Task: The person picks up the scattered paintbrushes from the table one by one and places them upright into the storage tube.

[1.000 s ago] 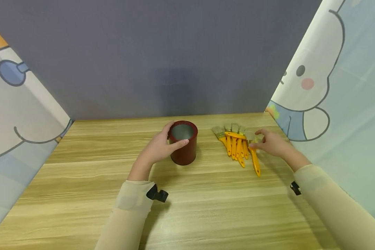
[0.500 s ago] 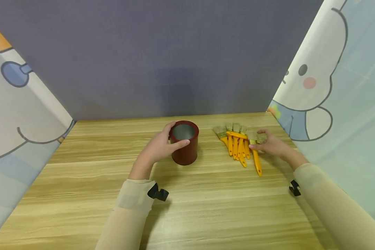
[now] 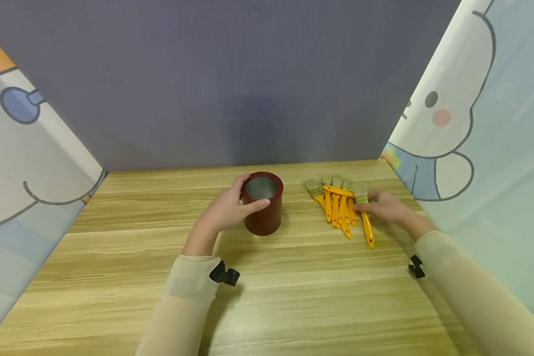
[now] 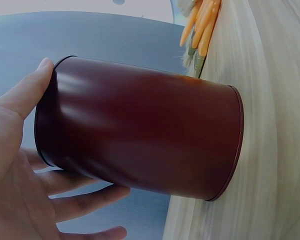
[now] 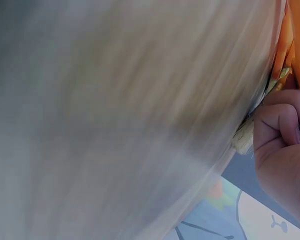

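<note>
A dark red metal can (image 3: 262, 212) stands upright on the table, its open top showing a grey inside. My left hand (image 3: 224, 207) holds it near the rim, thumb on the near side and fingers round the left and far side; in the left wrist view the lower fingers (image 4: 92, 205) stretch out beside the can. At right, my right hand (image 3: 384, 205) pinches a paintbrush (image 3: 367, 227) with a yellow handle and pale bristles by its upper handle. Its curled fingers (image 5: 282, 122) show in the right wrist view, where the brush is largely cut off.
Several more yellow-handled paintbrushes (image 3: 340, 210) lie in an overlapping heap just left of the right hand, one crosswise on top. A grey panel (image 3: 249, 84) rises behind the wooden table (image 3: 293, 296). Cartoon-printed cloths (image 3: 494, 198) hang at both sides.
My right hand's fingers have closed from a spread pose onto the rightmost paintbrush, whose handle has shifted slightly. The left hand and can stay put.
</note>
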{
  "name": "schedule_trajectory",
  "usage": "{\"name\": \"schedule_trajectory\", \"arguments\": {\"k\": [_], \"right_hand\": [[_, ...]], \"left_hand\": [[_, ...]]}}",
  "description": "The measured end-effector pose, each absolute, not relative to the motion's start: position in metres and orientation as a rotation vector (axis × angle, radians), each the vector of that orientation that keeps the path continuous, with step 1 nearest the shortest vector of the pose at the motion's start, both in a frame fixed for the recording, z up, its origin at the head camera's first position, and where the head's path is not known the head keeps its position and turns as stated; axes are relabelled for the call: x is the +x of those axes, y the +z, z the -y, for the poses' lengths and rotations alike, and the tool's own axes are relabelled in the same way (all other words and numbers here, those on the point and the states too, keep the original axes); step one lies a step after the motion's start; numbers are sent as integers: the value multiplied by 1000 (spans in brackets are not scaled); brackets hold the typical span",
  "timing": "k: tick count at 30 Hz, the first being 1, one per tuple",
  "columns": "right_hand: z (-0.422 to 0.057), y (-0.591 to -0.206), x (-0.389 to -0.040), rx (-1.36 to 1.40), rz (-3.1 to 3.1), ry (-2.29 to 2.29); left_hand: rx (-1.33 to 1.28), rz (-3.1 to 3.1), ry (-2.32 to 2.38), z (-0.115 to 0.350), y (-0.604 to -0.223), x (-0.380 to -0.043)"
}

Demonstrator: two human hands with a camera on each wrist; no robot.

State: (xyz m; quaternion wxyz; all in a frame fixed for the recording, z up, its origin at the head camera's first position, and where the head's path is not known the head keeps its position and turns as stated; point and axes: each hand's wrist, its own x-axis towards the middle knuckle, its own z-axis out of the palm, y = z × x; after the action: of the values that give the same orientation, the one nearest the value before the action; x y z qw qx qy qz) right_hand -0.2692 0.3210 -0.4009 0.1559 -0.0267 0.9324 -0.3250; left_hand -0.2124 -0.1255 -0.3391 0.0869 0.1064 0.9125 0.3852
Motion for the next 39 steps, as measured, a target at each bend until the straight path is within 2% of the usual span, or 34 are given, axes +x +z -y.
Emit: {"name": "schedule_trajectory", "arguments": {"k": [10,21,39], "right_hand": [[-316,-386,-270,-96,-2701,-1140],[-288,-341,-266,-126,-2797,-1207],[-214,-254,-259,-246,-2799,-1538]], "left_hand": [[311,-2715,1147,125,-339,-212],[290,-2740,1122,126,-340,-212],[303,-2749,1157,123,-341,-216]]}}
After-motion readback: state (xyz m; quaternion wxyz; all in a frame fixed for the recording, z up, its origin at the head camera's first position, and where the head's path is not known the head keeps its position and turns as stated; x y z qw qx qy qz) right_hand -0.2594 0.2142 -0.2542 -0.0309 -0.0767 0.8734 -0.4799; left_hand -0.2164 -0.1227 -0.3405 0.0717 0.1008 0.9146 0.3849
